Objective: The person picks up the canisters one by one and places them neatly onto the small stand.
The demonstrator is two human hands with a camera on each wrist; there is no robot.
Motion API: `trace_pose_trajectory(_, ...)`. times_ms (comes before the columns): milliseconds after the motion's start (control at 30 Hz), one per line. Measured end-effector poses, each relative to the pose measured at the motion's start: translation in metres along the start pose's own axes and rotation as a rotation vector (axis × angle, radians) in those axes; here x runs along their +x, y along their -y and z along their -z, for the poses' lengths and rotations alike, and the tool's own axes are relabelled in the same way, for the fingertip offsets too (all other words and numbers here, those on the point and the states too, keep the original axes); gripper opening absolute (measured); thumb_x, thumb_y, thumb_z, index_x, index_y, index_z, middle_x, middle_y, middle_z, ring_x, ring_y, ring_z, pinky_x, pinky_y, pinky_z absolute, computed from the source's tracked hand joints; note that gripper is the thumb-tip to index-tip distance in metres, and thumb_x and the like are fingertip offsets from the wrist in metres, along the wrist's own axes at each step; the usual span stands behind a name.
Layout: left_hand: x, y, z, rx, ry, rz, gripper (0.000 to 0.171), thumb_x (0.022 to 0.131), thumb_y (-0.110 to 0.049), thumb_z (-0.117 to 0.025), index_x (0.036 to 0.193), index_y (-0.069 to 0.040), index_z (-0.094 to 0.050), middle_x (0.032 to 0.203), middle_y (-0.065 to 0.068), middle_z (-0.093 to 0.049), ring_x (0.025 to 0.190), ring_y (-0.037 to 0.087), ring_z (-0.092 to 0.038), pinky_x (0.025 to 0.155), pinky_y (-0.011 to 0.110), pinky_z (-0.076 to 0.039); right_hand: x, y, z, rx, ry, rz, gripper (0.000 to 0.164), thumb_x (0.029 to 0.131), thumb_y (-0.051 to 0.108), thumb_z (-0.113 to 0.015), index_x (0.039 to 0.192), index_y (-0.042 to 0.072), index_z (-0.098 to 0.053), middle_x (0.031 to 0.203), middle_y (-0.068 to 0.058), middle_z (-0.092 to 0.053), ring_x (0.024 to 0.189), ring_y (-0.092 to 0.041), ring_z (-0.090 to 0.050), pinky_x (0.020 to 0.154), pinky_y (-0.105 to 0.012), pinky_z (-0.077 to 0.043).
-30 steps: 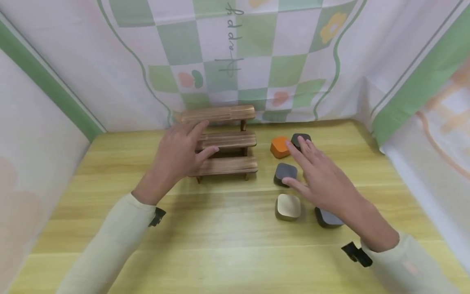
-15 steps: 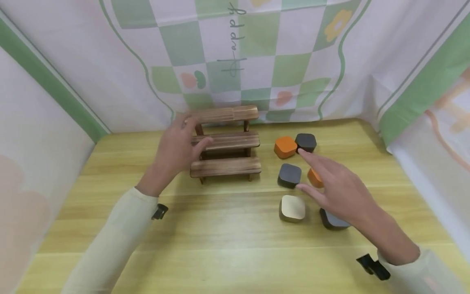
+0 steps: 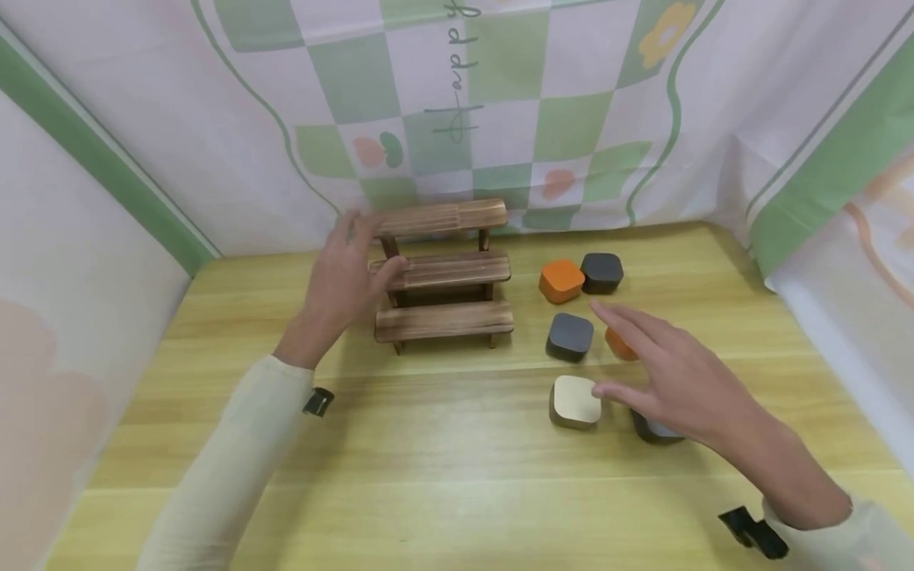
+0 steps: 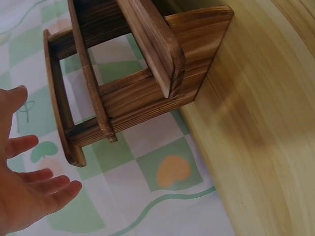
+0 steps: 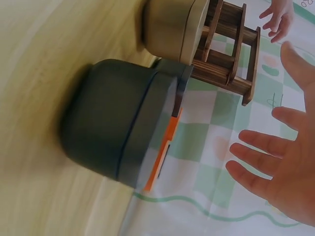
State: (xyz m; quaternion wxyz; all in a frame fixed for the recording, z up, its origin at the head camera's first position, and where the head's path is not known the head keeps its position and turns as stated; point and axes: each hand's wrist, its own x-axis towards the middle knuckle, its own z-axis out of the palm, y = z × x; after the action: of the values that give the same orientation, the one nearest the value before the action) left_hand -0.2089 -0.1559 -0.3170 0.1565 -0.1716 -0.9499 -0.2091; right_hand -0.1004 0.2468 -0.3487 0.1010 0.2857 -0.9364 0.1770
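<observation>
A three-tier wooden shelf [image 3: 446, 321] stands against the back cloth. Beside its left end hovers my left hand [image 3: 341, 266], fingers spread and holding nothing; the left wrist view shows a gap between them. Over the small boxes at right floats my right hand [image 3: 689, 381], its fingers loosely extended, also holding nothing. Below and around it are a cream box [image 3: 575, 401], a grey box [image 3: 570, 336], an orange box [image 3: 561, 281] and a black box [image 3: 602, 272]. Partly hidden under the hand are another orange box [image 3: 620, 345] and a dark grey-topped box [image 5: 115, 120].
A wood-grain table [image 3: 428, 476] carries everything. Behind it hangs a checked green and white cloth [image 3: 500, 119], with cloth walls on the left and right. A black wrist strap [image 3: 753, 533] shows at the right sleeve.
My right hand has drawn back toward the lower right, uncovering the black box and part of the second orange one. My left hand has shifted slightly left off the shelf. The view has moved slightly.
</observation>
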Motion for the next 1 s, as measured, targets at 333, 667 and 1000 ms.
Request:
trace_pose_trajectory(333,0.016,0.011,-0.004,-0.042,0.008,0.050,0.062,0.097,-0.035,-0.068,0.145,-0.009,-0.040,0.151,0.027,-0.030,0.118,0.047,-0.051,0.086,0.057,-0.053,-0.015,-0.015,-0.003,0.045,0.067,-0.028,0.100,0.076,0.039,-0.088,0.156,0.012,-0.035,0.142,-0.023,-0.049,0.124,-0.047,-0.048,0.094,-0.065,-0.041)
trace_pose_trajectory(667,0.019,0.031,-0.007,-0.112,0.031,0.190,0.062,0.097,-0.038,-0.066,0.149,-0.015,-0.041,0.151,0.026,-0.032,0.126,0.049,-0.046,0.100,0.063,-0.042,-0.027,-0.031,-0.003,0.122,0.124,-0.083,0.102,0.076,0.037,-0.089,0.156,0.010,-0.031,0.145,-0.025,-0.045,0.127,-0.048,-0.044,0.097,-0.066,-0.038)
trace_pose_trajectory(1000,0.021,0.044,-0.014,-0.189,0.041,0.250,0.066,0.100,-0.045,-0.059,0.155,-0.015,-0.036,0.151,0.025,-0.033,0.130,0.047,-0.043,0.106,0.060,-0.038,-0.041,-0.041,-0.003,0.158,0.206,-0.132,0.104,0.073,0.046,-0.088,0.154,0.006,-0.034,0.146,-0.025,-0.045,0.129,-0.048,-0.043,0.097,-0.066,-0.039)
